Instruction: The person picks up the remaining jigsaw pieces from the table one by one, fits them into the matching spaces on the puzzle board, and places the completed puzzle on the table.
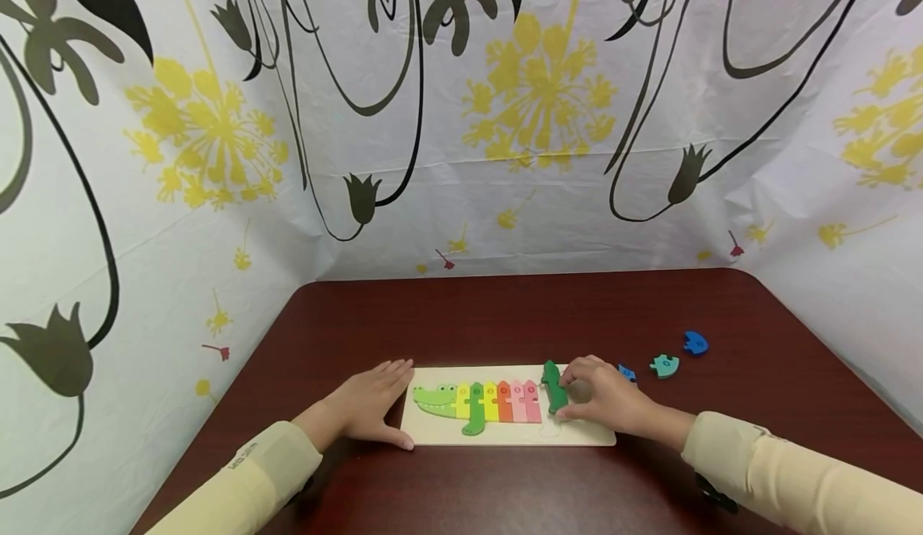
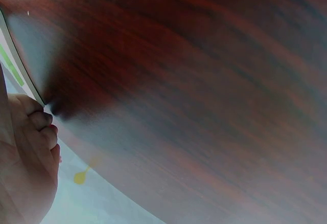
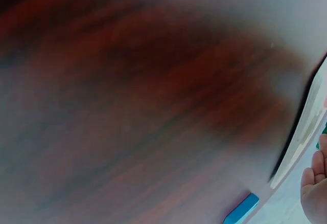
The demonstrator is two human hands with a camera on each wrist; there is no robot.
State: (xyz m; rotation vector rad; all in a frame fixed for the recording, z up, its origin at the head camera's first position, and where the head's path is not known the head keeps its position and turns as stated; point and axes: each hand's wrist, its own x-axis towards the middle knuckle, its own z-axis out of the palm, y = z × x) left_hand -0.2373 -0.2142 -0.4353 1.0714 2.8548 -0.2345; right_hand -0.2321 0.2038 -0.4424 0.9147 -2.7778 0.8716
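Observation:
A pale wooden puzzle board (image 1: 472, 436) lies on the table with a crocodile partly filled in. A light green head piece (image 1: 435, 400) sits at its left end, followed by yellow, green, orange and pink body pieces (image 1: 517, 402). My left hand (image 1: 371, 404) rests at the board's left edge, fingers straight and thumb spread along the near corner. Between thumb and fingers, my right hand (image 1: 602, 395) pinches a dark green puzzle piece (image 1: 554, 388) over the right part of the board, just right of the last pink piece. In the right wrist view only a sliver of green shows by the fingers.
Right of the board lie loose pieces: a blue one (image 1: 627, 372) partly behind my right hand, a teal one (image 1: 664, 366) and another blue one (image 1: 695, 343). The dark red-brown table (image 1: 461, 319) ends at a patterned cloth (image 1: 447, 191) behind and at both sides.

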